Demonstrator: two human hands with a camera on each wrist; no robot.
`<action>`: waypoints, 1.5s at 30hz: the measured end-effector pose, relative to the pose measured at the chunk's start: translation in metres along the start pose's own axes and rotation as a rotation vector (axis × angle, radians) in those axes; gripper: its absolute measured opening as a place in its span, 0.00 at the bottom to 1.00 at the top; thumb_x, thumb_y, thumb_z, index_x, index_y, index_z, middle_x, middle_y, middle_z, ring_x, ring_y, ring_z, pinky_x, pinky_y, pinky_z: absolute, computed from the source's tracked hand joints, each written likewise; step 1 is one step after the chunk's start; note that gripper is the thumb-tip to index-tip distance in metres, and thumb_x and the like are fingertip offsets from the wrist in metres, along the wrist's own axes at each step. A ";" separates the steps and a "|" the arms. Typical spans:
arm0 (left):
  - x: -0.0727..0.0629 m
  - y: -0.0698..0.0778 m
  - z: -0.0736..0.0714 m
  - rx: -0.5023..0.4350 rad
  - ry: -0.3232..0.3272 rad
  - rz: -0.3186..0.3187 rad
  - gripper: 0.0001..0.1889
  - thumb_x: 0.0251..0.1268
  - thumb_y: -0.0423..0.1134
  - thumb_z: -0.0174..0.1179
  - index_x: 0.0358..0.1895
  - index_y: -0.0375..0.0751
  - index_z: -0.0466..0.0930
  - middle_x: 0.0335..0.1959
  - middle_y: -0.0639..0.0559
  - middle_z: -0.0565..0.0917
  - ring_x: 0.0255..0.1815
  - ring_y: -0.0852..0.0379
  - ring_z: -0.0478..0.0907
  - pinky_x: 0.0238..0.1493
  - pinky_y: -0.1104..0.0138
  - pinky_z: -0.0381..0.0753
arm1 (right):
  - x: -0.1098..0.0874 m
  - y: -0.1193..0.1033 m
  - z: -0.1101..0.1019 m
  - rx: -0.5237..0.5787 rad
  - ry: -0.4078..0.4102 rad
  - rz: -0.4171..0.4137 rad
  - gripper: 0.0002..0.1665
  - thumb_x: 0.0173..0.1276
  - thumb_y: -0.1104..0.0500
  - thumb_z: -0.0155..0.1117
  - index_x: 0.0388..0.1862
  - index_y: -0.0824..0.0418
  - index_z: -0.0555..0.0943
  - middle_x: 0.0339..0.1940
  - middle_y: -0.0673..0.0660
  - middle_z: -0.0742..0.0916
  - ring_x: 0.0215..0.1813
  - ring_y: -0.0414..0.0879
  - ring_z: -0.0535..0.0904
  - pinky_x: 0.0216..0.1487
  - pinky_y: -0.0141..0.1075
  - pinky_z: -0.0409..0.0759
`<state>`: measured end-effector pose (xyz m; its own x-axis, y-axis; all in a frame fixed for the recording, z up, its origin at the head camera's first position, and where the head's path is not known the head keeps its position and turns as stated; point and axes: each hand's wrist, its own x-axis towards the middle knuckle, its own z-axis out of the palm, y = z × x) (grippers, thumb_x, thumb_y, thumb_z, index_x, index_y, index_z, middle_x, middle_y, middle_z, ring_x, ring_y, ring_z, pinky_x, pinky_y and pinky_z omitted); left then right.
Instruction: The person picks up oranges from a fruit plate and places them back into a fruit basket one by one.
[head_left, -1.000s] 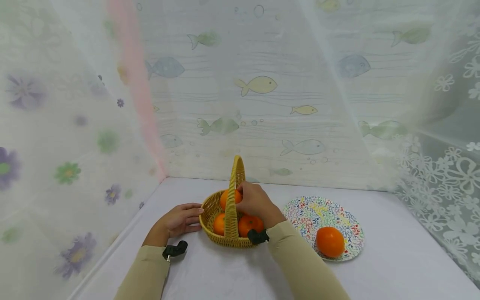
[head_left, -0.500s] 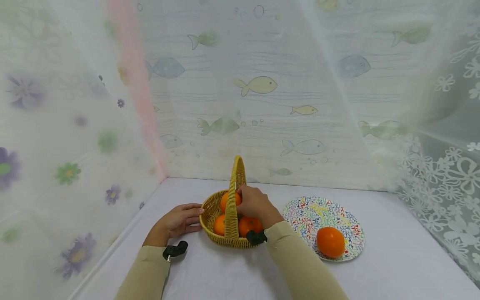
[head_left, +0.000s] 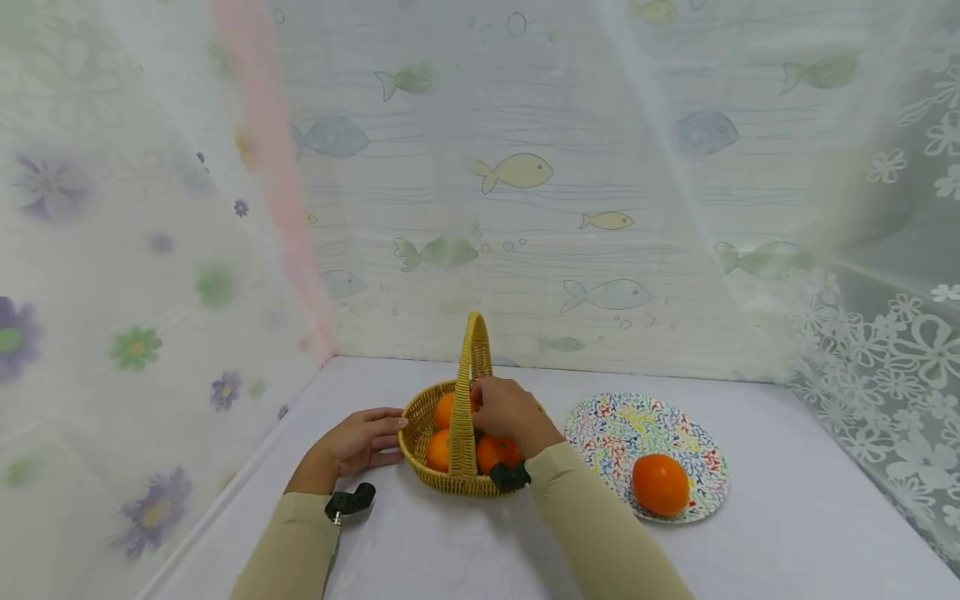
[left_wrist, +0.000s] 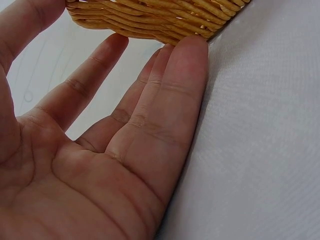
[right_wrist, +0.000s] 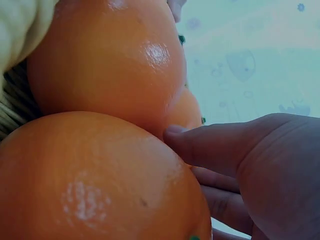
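A yellow wicker basket (head_left: 462,487) with a tall arched handle stands on the table, holding several oranges. One orange (head_left: 438,450) lies front left inside it and another orange (head_left: 498,452) front right. My right hand (head_left: 513,414) reaches in past the handle and holds a third orange (head_left: 446,410) at the back, partly hidden by the handle. In the right wrist view, the thumb (right_wrist: 200,142) presses on that rear orange (right_wrist: 185,114), behind two nearer ones. My left hand (head_left: 365,440) touches the basket's left side with extended fingertips, also visible against the weave (left_wrist: 150,20) in the left wrist view.
Right of the basket lies a round plate (head_left: 611,433) with a multicoloured pattern, bearing one larger orange-coloured fruit (head_left: 660,484). A white cloth covers the table (head_left: 420,550). Printed curtains (head_left: 517,250) hang behind and at both sides.
My right hand has sunk a little deeper into the basket, and the orange it holds has moved slightly down and left. The left hand has stayed in place.
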<state>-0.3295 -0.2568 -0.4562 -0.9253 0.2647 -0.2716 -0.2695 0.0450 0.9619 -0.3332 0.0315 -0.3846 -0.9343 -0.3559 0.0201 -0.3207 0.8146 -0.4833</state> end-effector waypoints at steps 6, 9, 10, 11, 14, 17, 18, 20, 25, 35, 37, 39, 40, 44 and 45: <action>0.000 0.000 -0.001 0.000 -0.009 0.005 0.37 0.73 0.47 0.66 0.76 0.33 0.63 0.66 0.41 0.80 0.57 0.51 0.85 0.59 0.52 0.86 | 0.001 0.001 0.000 -0.010 -0.009 -0.003 0.15 0.68 0.49 0.73 0.48 0.55 0.84 0.42 0.50 0.86 0.39 0.47 0.78 0.43 0.41 0.79; 0.001 -0.001 -0.001 -0.001 -0.010 0.005 0.37 0.72 0.47 0.66 0.76 0.33 0.63 0.66 0.41 0.80 0.57 0.51 0.85 0.59 0.52 0.86 | 0.001 0.001 0.000 -0.026 -0.007 -0.005 0.17 0.68 0.49 0.73 0.49 0.56 0.83 0.40 0.50 0.86 0.38 0.47 0.77 0.40 0.39 0.78; 0.001 -0.001 -0.002 -0.002 -0.011 0.004 0.37 0.72 0.47 0.66 0.76 0.33 0.63 0.66 0.42 0.80 0.57 0.51 0.85 0.59 0.52 0.86 | 0.000 0.001 0.000 -0.029 -0.008 -0.004 0.17 0.68 0.49 0.73 0.49 0.56 0.83 0.40 0.50 0.85 0.37 0.47 0.77 0.39 0.39 0.77; 0.001 -0.001 -0.002 -0.004 -0.010 0.004 0.37 0.72 0.47 0.67 0.76 0.33 0.63 0.66 0.42 0.80 0.57 0.51 0.85 0.59 0.52 0.86 | 0.000 0.001 0.000 -0.025 -0.010 -0.003 0.17 0.68 0.49 0.72 0.49 0.56 0.83 0.40 0.50 0.85 0.37 0.47 0.77 0.38 0.38 0.77; 0.002 -0.002 -0.002 -0.007 -0.009 0.002 0.37 0.72 0.47 0.66 0.76 0.34 0.64 0.65 0.42 0.81 0.56 0.51 0.85 0.58 0.52 0.86 | -0.002 0.001 -0.002 0.006 -0.024 -0.005 0.15 0.69 0.51 0.72 0.50 0.57 0.83 0.40 0.50 0.86 0.35 0.47 0.78 0.34 0.37 0.77; 0.002 -0.002 -0.003 -0.006 -0.007 0.000 0.37 0.72 0.47 0.67 0.76 0.34 0.64 0.65 0.42 0.81 0.56 0.51 0.85 0.58 0.52 0.86 | -0.003 0.000 -0.004 0.037 -0.032 -0.012 0.16 0.69 0.52 0.72 0.51 0.56 0.83 0.43 0.51 0.86 0.36 0.47 0.78 0.36 0.37 0.80; 0.002 -0.002 -0.003 -0.004 -0.007 -0.001 0.36 0.73 0.47 0.66 0.76 0.34 0.64 0.66 0.42 0.80 0.56 0.51 0.85 0.59 0.52 0.86 | -0.003 0.000 -0.004 0.042 -0.033 -0.016 0.16 0.69 0.52 0.72 0.52 0.56 0.83 0.44 0.51 0.86 0.37 0.46 0.79 0.38 0.38 0.81; 0.002 -0.002 -0.003 -0.001 -0.007 -0.001 0.36 0.73 0.47 0.66 0.76 0.34 0.64 0.66 0.42 0.80 0.57 0.51 0.85 0.59 0.52 0.86 | -0.004 -0.001 -0.005 0.056 -0.034 -0.020 0.15 0.69 0.52 0.72 0.51 0.55 0.84 0.45 0.51 0.87 0.39 0.47 0.78 0.43 0.39 0.81; 0.002 -0.002 -0.002 -0.001 -0.007 0.000 0.36 0.73 0.47 0.66 0.76 0.34 0.64 0.66 0.42 0.80 0.58 0.50 0.84 0.59 0.52 0.86 | -0.004 -0.002 -0.007 0.054 -0.031 -0.025 0.13 0.69 0.50 0.72 0.49 0.53 0.83 0.43 0.50 0.86 0.41 0.48 0.77 0.46 0.40 0.80; 0.000 0.000 0.000 0.002 0.006 -0.004 0.36 0.72 0.48 0.67 0.76 0.34 0.65 0.65 0.42 0.80 0.57 0.51 0.85 0.59 0.52 0.86 | -0.022 -0.010 -0.018 0.006 0.029 -0.071 0.18 0.71 0.51 0.69 0.58 0.54 0.82 0.40 0.50 0.86 0.38 0.47 0.77 0.40 0.40 0.79; 0.001 0.000 0.000 0.000 0.004 -0.005 0.37 0.71 0.48 0.67 0.76 0.34 0.64 0.65 0.42 0.80 0.56 0.51 0.85 0.58 0.52 0.86 | -0.029 -0.011 -0.021 0.006 0.038 -0.077 0.20 0.72 0.52 0.68 0.60 0.54 0.82 0.49 0.51 0.88 0.45 0.48 0.80 0.49 0.43 0.82; 0.001 -0.001 -0.001 -0.005 0.002 -0.008 0.37 0.72 0.48 0.67 0.76 0.34 0.64 0.65 0.42 0.80 0.56 0.51 0.85 0.58 0.52 0.86 | -0.036 -0.010 -0.023 0.006 0.048 -0.089 0.21 0.72 0.52 0.68 0.61 0.54 0.81 0.56 0.53 0.87 0.51 0.49 0.81 0.56 0.47 0.82; 0.002 -0.001 -0.001 -0.005 0.000 -0.010 0.37 0.72 0.48 0.67 0.76 0.34 0.63 0.66 0.42 0.80 0.56 0.51 0.85 0.58 0.52 0.86 | -0.039 -0.009 -0.023 0.005 0.055 -0.095 0.21 0.72 0.52 0.68 0.61 0.54 0.82 0.59 0.54 0.87 0.55 0.49 0.81 0.59 0.48 0.82; 0.002 -0.002 -0.002 -0.008 -0.001 -0.017 0.38 0.72 0.47 0.66 0.77 0.35 0.62 0.67 0.42 0.79 0.57 0.51 0.85 0.59 0.52 0.86 | -0.049 -0.005 -0.026 0.010 0.079 -0.113 0.21 0.71 0.51 0.69 0.60 0.55 0.82 0.60 0.54 0.87 0.59 0.51 0.81 0.61 0.50 0.81; 0.002 -0.002 -0.002 -0.008 -0.001 -0.017 0.37 0.73 0.47 0.66 0.77 0.35 0.62 0.67 0.42 0.79 0.57 0.51 0.85 0.59 0.52 0.86 | -0.052 -0.004 -0.027 0.014 0.086 -0.114 0.21 0.71 0.51 0.70 0.59 0.55 0.83 0.60 0.54 0.87 0.59 0.51 0.81 0.61 0.50 0.82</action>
<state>-0.3317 -0.2580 -0.4585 -0.9201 0.2652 -0.2881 -0.2877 0.0415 0.9568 -0.2881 0.0595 -0.3601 -0.9018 -0.4051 0.1501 -0.4242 0.7645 -0.4853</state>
